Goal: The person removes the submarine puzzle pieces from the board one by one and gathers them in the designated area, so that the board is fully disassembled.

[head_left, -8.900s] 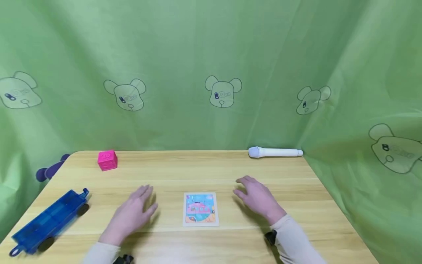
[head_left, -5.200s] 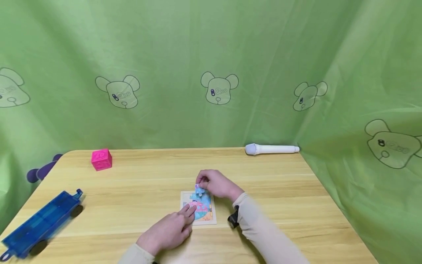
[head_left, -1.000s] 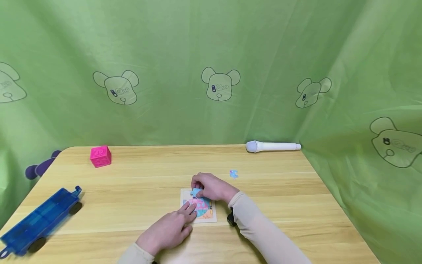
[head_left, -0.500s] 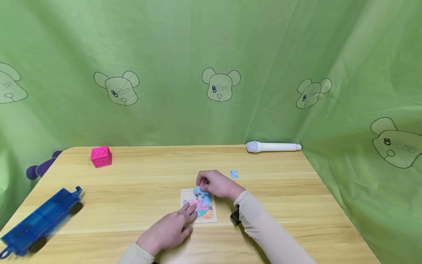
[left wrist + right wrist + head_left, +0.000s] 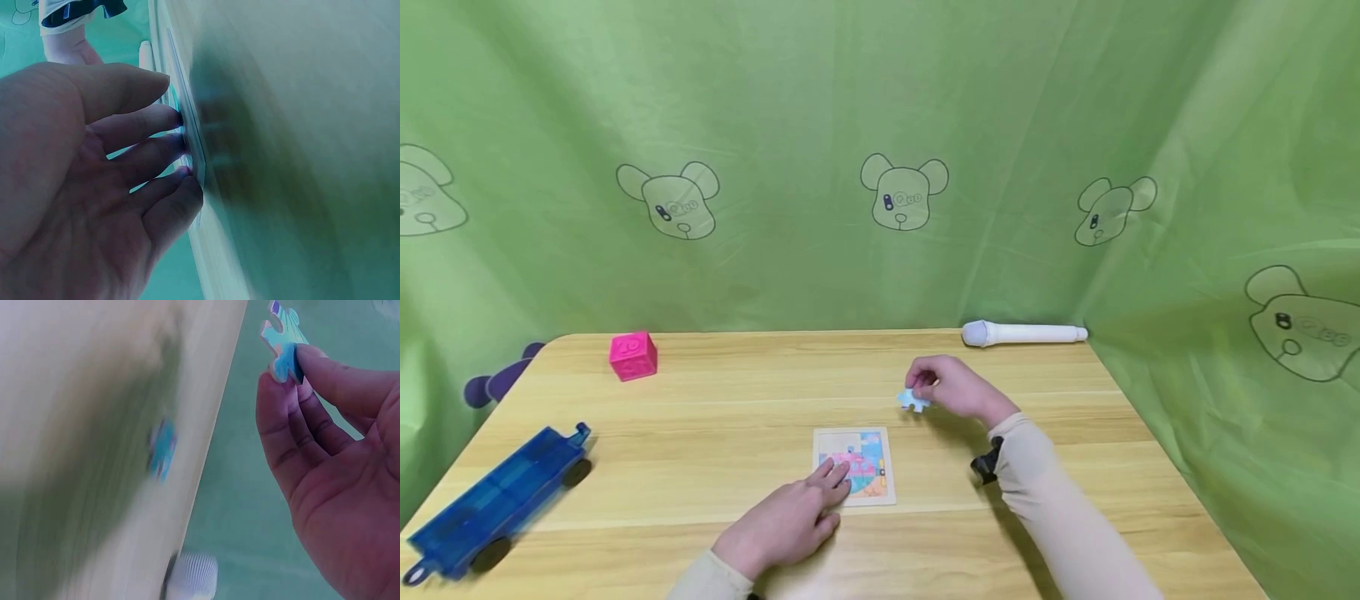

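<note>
A small jigsaw puzzle in a pale frame [image 5: 833, 442] lies on the table, its upper left showing bare backing. My left hand [image 5: 786, 518] rests its fingertips on the puzzle's lower left part, fingers extended, thumb apart; the left wrist view shows them at the puzzle's edge. Beyond the frame's upper right corner, my right hand [image 5: 955, 390] pinches a light blue jigsaw piece [image 5: 912, 401] between thumb and fingers. The right wrist view shows this piece above the table, while another blue jigsaw piece [image 5: 162, 450] lies loose on the wood, hidden in the head view by the right hand.
A white toy microphone [image 5: 1026, 334] lies along the back right edge. At the back left sits a pink cube [image 5: 633, 356], with a blue wheeled toy trailer [image 5: 501, 500] nearer at the left. A purple object [image 5: 505, 383] shows past the left edge. Green curtain [image 5: 790, 250] surrounds the table.
Over the last second my right hand has lifted a piece from the puzzle's upper part and carried it right. Earlier the puzzle was whole and both hands were off it. The left hand stays put.
</note>
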`<action>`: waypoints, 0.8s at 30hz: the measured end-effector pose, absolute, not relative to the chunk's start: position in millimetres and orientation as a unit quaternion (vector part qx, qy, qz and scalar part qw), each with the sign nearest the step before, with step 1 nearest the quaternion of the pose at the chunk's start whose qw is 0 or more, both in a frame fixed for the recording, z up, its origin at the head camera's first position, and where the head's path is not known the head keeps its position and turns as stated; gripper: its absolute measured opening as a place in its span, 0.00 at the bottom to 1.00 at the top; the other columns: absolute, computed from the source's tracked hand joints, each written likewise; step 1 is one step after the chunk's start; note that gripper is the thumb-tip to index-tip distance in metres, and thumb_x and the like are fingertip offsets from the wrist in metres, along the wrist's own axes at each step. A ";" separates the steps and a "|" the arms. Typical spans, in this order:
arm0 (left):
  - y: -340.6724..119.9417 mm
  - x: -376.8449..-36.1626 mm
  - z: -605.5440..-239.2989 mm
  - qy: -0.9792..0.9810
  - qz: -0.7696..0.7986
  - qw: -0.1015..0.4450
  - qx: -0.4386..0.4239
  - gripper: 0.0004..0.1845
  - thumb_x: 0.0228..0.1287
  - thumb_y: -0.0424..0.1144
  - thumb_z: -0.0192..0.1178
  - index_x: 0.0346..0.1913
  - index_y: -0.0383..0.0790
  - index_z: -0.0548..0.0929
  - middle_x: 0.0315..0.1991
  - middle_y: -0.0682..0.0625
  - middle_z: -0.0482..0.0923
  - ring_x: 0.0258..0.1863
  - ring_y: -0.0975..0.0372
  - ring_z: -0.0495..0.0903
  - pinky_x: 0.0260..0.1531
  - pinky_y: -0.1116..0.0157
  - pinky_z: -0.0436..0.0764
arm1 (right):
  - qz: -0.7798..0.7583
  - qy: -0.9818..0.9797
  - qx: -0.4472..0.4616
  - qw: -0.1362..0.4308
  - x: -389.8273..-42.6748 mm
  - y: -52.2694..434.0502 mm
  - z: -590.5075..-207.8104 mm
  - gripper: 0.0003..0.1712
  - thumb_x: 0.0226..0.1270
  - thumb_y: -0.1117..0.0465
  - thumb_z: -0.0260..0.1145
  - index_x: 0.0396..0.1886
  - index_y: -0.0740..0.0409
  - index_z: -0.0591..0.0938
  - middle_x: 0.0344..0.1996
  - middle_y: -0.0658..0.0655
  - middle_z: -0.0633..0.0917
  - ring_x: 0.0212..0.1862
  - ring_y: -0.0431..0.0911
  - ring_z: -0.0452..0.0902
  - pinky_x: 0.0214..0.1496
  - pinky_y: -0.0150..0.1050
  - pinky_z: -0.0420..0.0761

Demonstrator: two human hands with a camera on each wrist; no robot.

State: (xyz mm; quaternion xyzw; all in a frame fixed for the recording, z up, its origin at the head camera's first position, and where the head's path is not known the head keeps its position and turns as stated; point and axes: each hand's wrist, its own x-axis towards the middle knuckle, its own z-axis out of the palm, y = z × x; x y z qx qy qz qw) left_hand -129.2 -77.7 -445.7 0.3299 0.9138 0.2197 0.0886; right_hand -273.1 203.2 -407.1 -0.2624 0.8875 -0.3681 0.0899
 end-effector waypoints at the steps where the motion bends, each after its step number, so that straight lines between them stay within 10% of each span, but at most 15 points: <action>1: -77.8 -129.0 -445.5 0.914 0.221 0.089 0.330 0.23 0.71 0.37 0.56 0.66 0.31 0.74 0.72 0.41 0.62 0.72 0.47 0.57 0.67 0.50 0.63 | -0.369 0.889 -0.256 0.086 -274.6 210.2 -407.7 0.07 0.61 0.76 0.63 0.35 0.62 0.82 0.30 0.55 0.81 0.36 0.46 0.76 0.40 0.39 0.80; 24: -78.1 -128.7 -445.6 0.912 0.226 0.095 0.329 0.24 0.72 0.37 0.55 0.67 0.32 0.73 0.72 0.42 0.61 0.72 0.48 0.57 0.67 0.49 0.63 | -0.335 0.919 -0.169 0.121 -299.0 298.0 -431.4 0.08 0.59 0.78 0.60 0.35 0.67 0.81 0.27 0.56 0.78 0.32 0.46 0.71 0.34 0.36 0.74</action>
